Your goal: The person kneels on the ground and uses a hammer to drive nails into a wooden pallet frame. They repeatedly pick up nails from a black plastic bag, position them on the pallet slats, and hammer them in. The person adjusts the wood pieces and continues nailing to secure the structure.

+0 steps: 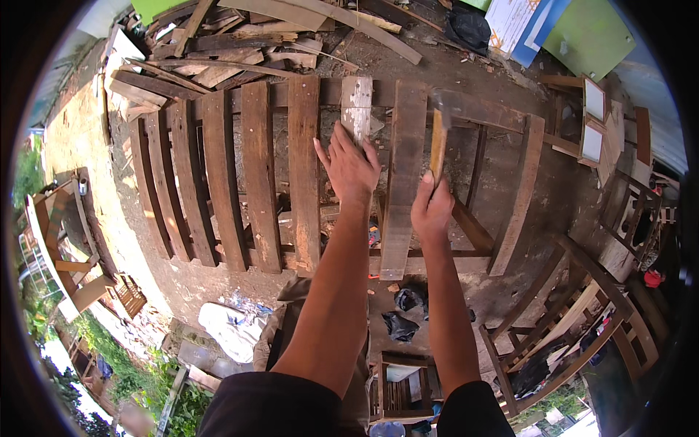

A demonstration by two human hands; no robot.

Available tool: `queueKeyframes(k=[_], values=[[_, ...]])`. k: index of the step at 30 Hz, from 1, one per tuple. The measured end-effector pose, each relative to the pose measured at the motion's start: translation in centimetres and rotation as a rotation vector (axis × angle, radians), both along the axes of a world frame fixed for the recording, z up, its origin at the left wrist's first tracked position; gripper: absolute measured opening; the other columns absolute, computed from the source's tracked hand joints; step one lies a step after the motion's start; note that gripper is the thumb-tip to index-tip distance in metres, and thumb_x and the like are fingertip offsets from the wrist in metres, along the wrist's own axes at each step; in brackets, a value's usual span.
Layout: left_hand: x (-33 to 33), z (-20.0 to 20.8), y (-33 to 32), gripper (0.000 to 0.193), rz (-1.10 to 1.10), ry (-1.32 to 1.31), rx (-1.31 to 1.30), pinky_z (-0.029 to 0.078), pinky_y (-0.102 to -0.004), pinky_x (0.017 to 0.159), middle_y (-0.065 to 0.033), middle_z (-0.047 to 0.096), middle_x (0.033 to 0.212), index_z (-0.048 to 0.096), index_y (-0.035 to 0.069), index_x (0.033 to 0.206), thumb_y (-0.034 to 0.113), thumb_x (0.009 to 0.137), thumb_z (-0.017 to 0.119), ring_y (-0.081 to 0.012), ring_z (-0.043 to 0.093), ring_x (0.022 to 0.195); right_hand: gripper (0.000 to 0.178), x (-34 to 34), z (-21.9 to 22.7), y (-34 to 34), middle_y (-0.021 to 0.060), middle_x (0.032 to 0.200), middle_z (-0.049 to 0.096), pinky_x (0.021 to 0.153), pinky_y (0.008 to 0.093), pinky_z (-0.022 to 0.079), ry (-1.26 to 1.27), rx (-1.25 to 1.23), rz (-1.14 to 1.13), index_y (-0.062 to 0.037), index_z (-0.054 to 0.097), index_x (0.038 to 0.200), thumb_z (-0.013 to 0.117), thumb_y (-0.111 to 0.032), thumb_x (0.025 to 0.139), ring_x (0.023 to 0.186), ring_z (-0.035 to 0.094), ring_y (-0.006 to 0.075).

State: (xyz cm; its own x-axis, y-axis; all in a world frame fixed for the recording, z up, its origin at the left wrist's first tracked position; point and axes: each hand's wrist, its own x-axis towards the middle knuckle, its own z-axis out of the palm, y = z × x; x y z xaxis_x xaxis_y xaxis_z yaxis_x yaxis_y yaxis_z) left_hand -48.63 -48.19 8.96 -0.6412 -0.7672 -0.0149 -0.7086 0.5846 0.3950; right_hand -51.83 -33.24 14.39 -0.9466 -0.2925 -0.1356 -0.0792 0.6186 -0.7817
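A slatted wooden frame [258, 175], like a pallet or bed base, stretches across the middle of the view. My left hand [351, 166] lies with fingers spread on a short board [357, 102] with flaking white paint, which reaches the frame's far rail. The board's near end is hidden under that hand. My right hand [432, 211] is closed round the wooden handle of a hammer [438, 138]. The hammer's dark head is at the far end, above the frame's far rail, just right of a wide brown slat [404, 175]. Whether the head touches the rail I cannot tell.
Scrap planks [233, 51] are heaped beyond the frame at the far left. A wooden chair-like frame [561, 320] stands at the near right. Black plastic bags [400, 325] and a white sack [229, 325] lie on the near side. Coloured panels [590, 40] lean at the far right.
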Motion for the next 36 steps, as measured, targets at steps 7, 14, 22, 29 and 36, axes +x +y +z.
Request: queueKeyframes(k=[7,14,22,29,36], values=[[-0.1,-0.3,-0.3,0.062,0.027,-0.011,0.007,0.01,-0.0517,0.123,-0.0243,0.058,0.122,0.032,-0.008,0.144,0.034,0.099,0.044,-0.0344,0.055,0.122,0.047,0.9,4.9,-0.2,0.0012,0.064,0.047,0.047,0.0283,0.036,-0.095,-0.387,-0.026,-0.0014,0.047,0.084,0.04,-0.041,0.107,0.053,0.045,0.01],[-0.3,0.2,0.0,0.064,0.011,-0.03,0.027,0.009,-0.051,0.124,-0.0224,0.057,0.127,0.031,-0.007,0.146,0.034,0.099,0.044,-0.0332,0.054,0.124,0.047,-1.7,-0.6,0.8,0.0124,0.06,0.054,0.05,0.0395,0.044,-0.089,0.142,0.001,-0.001,0.056,0.085,0.042,-0.041,0.106,0.053,0.059,0.0284],[-0.2,-0.2,0.3,0.063,0.014,-0.021,-0.001,0.009,-0.0512,0.124,-0.0217,0.057,0.125,0.032,-0.007,0.145,0.035,0.099,0.044,-0.0327,0.054,0.124,0.055,-1.1,0.6,1.8,0.0045,0.06,0.044,0.047,0.03,0.036,0.068,-0.376,0.012,-0.0016,0.048,0.078,0.041,-0.049,0.104,0.051,0.046,0.0145],[0.1,-0.5,-0.2,0.063,0.021,-0.007,-0.049,0.012,-0.0519,0.123,-0.0212,0.058,0.122,0.034,-0.006,0.144,0.034,0.098,0.046,-0.0331,0.056,0.121,0.056,-2.0,2.4,1.8,0.0036,0.061,0.048,0.048,0.0311,0.039,-0.207,-0.389,-0.087,-0.0014,0.051,0.081,0.043,-0.052,0.104,0.053,0.05,0.0146],[-0.1,0.0,0.3,0.064,0.001,-0.021,-0.039,0.011,-0.0508,0.123,-0.0213,0.059,0.123,0.034,-0.007,0.144,0.034,0.097,0.047,-0.0327,0.056,0.122,0.045,-2.5,-1.5,2.2,0.0015,0.062,0.05,0.047,0.0305,0.039,-0.004,0.021,-0.029,-0.003,0.051,0.08,0.046,-0.04,0.105,0.054,0.051,0.0132]])
